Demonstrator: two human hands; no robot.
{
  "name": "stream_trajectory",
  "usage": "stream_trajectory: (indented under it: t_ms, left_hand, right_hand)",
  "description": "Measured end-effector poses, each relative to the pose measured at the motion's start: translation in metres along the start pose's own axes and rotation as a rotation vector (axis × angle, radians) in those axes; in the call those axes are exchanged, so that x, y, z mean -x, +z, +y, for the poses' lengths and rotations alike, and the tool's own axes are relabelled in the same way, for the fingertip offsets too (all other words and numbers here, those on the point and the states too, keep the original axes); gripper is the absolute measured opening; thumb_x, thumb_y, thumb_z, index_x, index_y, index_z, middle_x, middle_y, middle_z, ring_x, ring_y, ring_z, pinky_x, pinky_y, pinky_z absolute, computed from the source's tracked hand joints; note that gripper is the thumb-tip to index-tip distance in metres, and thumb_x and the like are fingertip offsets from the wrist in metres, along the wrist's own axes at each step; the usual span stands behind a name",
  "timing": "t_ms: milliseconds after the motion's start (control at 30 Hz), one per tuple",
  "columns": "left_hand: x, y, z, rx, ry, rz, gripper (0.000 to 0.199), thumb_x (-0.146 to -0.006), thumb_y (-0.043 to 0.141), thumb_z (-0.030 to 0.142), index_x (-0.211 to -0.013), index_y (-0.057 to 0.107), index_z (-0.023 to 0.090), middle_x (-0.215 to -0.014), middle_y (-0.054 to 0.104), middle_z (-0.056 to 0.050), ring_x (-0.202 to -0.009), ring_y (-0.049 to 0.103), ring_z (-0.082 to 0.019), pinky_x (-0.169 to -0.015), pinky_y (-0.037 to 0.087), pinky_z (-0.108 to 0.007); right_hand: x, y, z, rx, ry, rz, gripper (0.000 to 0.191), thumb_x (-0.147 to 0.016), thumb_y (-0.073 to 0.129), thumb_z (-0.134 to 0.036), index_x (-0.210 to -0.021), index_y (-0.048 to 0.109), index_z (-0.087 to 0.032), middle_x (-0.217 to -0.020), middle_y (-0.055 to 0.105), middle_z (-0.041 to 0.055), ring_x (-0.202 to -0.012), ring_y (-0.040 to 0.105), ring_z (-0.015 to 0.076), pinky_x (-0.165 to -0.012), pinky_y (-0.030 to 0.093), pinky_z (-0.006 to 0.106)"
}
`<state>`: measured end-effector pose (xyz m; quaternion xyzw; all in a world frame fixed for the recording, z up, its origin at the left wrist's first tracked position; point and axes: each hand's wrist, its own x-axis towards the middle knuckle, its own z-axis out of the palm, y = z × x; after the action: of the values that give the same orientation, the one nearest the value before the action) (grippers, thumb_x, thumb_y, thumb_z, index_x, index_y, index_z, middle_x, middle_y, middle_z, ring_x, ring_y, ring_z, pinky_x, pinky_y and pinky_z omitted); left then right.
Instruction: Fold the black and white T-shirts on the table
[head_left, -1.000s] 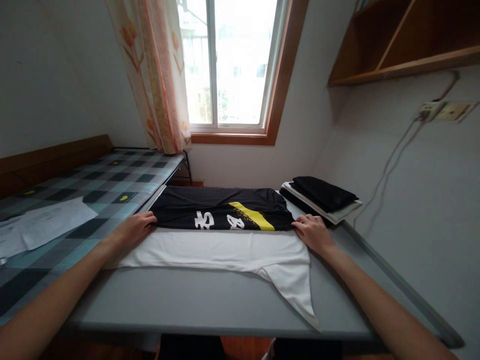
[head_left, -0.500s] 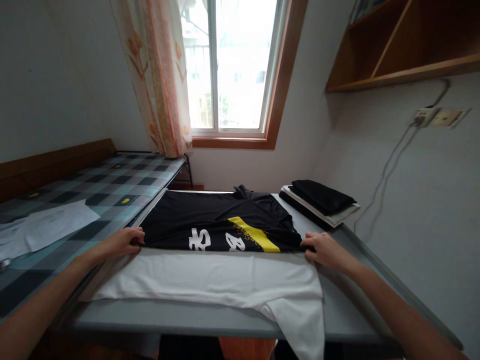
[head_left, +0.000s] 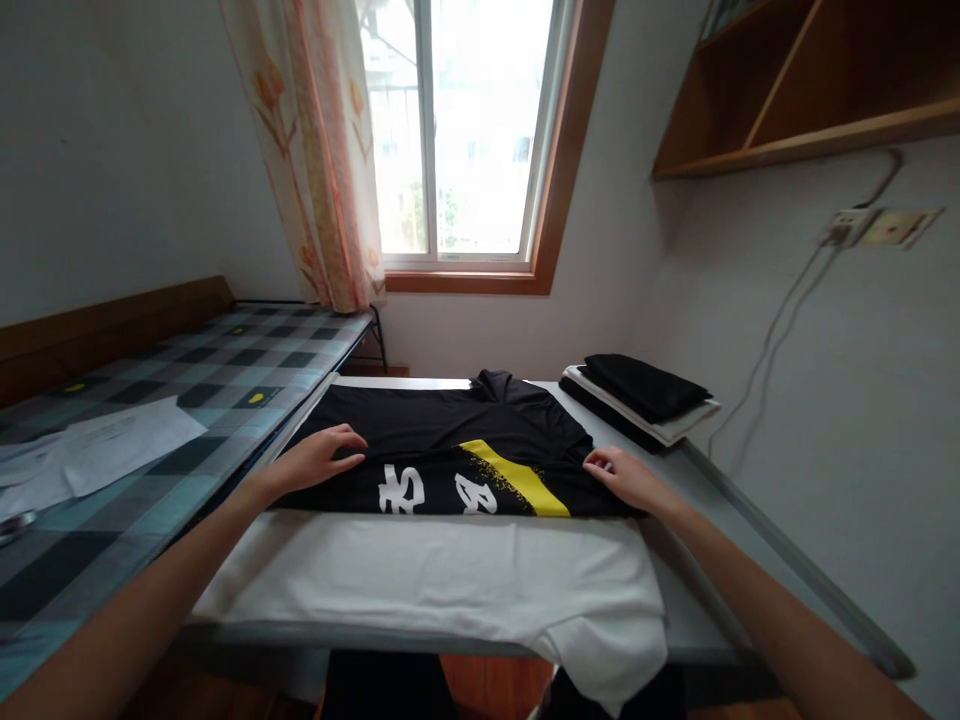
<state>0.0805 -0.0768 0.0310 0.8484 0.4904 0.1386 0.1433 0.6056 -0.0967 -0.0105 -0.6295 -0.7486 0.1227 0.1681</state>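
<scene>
A black T-shirt (head_left: 420, 425) with white lettering and a yellow stripe lies folded across the table, one sleeve toward the far right. Along its near side spreads white cloth (head_left: 420, 570), and a white sleeve-like end droops over the table's front edge. My left hand (head_left: 322, 458) is over the left part of the black fabric, thumb and fingers apart, holding nothing. At the right edge of the shirt, by the sleeve, my right hand (head_left: 626, 478) has its thumb and fingertips closed on the black cloth.
A stack of folded black and white clothes (head_left: 641, 395) sits at the table's back right. Left of the table (head_left: 712, 570) is a checked bed (head_left: 187, 370) with paper sheets (head_left: 127, 445). A cord (head_left: 769, 345) hangs from the wall socket.
My left hand has let go of the shirt's near left corner and moved right and away from me, opening. My right hand has shifted slightly up along the right edge.
</scene>
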Motion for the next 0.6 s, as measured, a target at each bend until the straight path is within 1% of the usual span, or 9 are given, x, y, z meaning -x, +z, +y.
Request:
stream_trajectory:
  t_ms: [67, 133, 233, 267, 333, 400, 467, 533, 600]
  left_hand:
    - [-0.016, 0.012, 0.01, -0.013, 0.076, 0.031, 0.035, -0.089, 0.052, 0.048, -0.106, 0.069, 0.022, -0.108, 0.065, -0.006, -0.098, 0.064, -0.02, -0.09, 0.048, -0.03]
    - [-0.031, 0.025, 0.017, -0.023, 0.134, 0.045, 0.036, -0.09, 0.052, 0.047, -0.11, 0.068, 0.023, -0.111, 0.064, -0.007, -0.1, 0.063, -0.02, -0.092, 0.048, -0.03]
    - [-0.053, 0.044, 0.025, -0.061, 0.154, 0.072, 0.04, -0.09, 0.051, 0.05, -0.118, 0.065, 0.025, -0.122, 0.061, -0.007, -0.107, 0.062, -0.021, -0.097, 0.046, -0.031]
    - [-0.06, 0.05, 0.025, -0.086, 0.131, 0.086, 0.043, -0.09, 0.05, 0.052, -0.122, 0.063, 0.026, -0.127, 0.059, -0.007, -0.112, 0.06, -0.022, -0.099, 0.045, -0.033]
    - [-0.072, 0.059, 0.022, -0.15, 0.04, 0.116, 0.048, -0.091, 0.047, 0.054, -0.129, 0.059, 0.026, -0.136, 0.055, -0.008, -0.124, 0.053, -0.026, -0.105, 0.041, -0.039]
    - [-0.082, 0.066, 0.014, -0.215, -0.078, 0.128, 0.052, -0.093, 0.044, 0.055, -0.135, 0.055, 0.027, -0.144, 0.049, -0.009, -0.135, 0.041, -0.031, -0.109, 0.034, -0.049]
    - [-0.088, 0.07, 0.002, -0.258, -0.19, 0.117, 0.056, -0.094, 0.04, 0.056, -0.14, 0.049, 0.027, -0.15, 0.042, -0.01, -0.142, 0.03, -0.035, -0.111, 0.027, -0.058]
    - [-0.092, 0.073, -0.011, -0.271, -0.282, 0.095, 0.059, -0.094, 0.035, 0.058, -0.144, 0.043, 0.028, -0.155, 0.036, -0.009, -0.144, 0.024, -0.036, -0.111, 0.021, -0.063]
    - [-0.094, 0.074, -0.02, -0.274, -0.339, 0.08, 0.06, -0.095, 0.032, 0.058, -0.147, 0.04, 0.028, -0.157, 0.032, -0.007, -0.145, 0.022, -0.035, -0.112, 0.018, -0.063]
  right_hand:
    - [-0.004, 0.007, 0.007, -0.066, 0.045, 0.038, 0.027, -0.084, 0.05, -0.036, -0.08, 0.07, -0.018, -0.084, 0.069, 0.0091, -0.077, 0.063, 0.0215, -0.072, 0.048, 0.03]
    - [-0.005, 0.013, 0.012, -0.081, 0.046, 0.09, 0.026, -0.084, 0.052, -0.037, -0.082, 0.07, -0.019, -0.084, 0.068, 0.0083, -0.076, 0.062, 0.0206, -0.073, 0.048, 0.03]
    - [-0.002, 0.016, 0.014, -0.042, 0.013, 0.139, 0.027, -0.085, 0.052, -0.041, -0.08, 0.069, -0.02, -0.084, 0.066, 0.0077, -0.075, 0.061, 0.0193, -0.075, 0.046, 0.029]
    - [-0.001, 0.016, 0.014, -0.033, 0.008, 0.136, 0.029, -0.085, 0.051, -0.041, -0.077, 0.068, -0.02, -0.083, 0.066, 0.0075, -0.074, 0.061, 0.0191, -0.074, 0.046, 0.029]
    - [-0.001, 0.014, 0.016, -0.027, 0.031, 0.095, 0.031, -0.085, 0.051, -0.043, -0.071, 0.066, -0.02, -0.078, 0.066, 0.0069, -0.072, 0.061, 0.0192, -0.069, 0.044, 0.028]
    - [-0.003, 0.01, 0.017, -0.023, 0.079, 0.03, 0.027, -0.082, 0.057, -0.042, -0.069, 0.065, -0.02, -0.073, 0.067, 0.0059, -0.069, 0.061, 0.0195, -0.064, 0.043, 0.028]
    - [-0.009, 0.007, 0.016, -0.036, 0.092, -0.003, 0.02, -0.077, 0.063, -0.038, -0.071, 0.067, -0.02, -0.073, 0.068, 0.0052, -0.069, 0.061, 0.0195, -0.063, 0.043, 0.028]
    - [-0.02, 0.002, 0.012, -0.066, 0.058, 0.023, 0.016, -0.075, 0.064, -0.035, -0.075, 0.069, -0.02, -0.076, 0.07, 0.0051, -0.071, 0.062, 0.0192, -0.064, 0.044, 0.027]
    - [-0.036, -0.002, 0.003, -0.087, 0.021, 0.073, 0.016, -0.077, 0.063, -0.033, -0.079, 0.07, -0.019, -0.078, 0.071, 0.0053, -0.072, 0.063, 0.0188, -0.067, 0.046, 0.027]
